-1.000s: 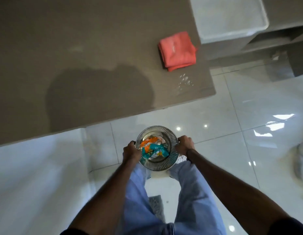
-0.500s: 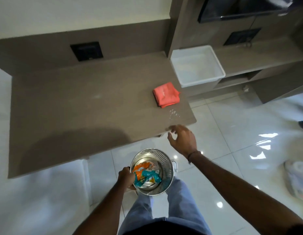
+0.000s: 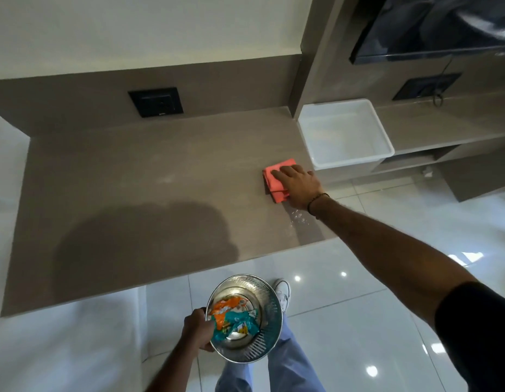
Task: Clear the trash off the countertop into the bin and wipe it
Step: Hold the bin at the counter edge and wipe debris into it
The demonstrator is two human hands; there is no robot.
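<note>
A round steel bin (image 3: 269, 323) hangs in front of my legs, below the countertop's front edge, with orange and teal wrappers (image 3: 231, 318) inside. My left hand (image 3: 196, 332) grips its left rim. A folded coral-red cloth (image 3: 275, 181) lies near the right end of the brown countertop (image 3: 132, 179). My right hand (image 3: 298, 185) lies flat on that cloth with fingers spread, covering its right part. Small white crumbs (image 3: 298, 219) sit on the counter just in front of the cloth, beside my wrist.
A white plastic tub (image 3: 344, 134) stands on the lower shelf right of the countertop. Black wall sockets (image 3: 156, 101) sit in the backsplash. A dark screen (image 3: 432, 29) hangs at the upper right. Glossy white floor tiles (image 3: 344, 321) surround my legs and white shoe (image 3: 282, 292).
My right hand left the bin's rim, rose past the counter's front edge and landed on the coral cloth. The bin stayed in my left hand. The view tilted up toward the wall.
</note>
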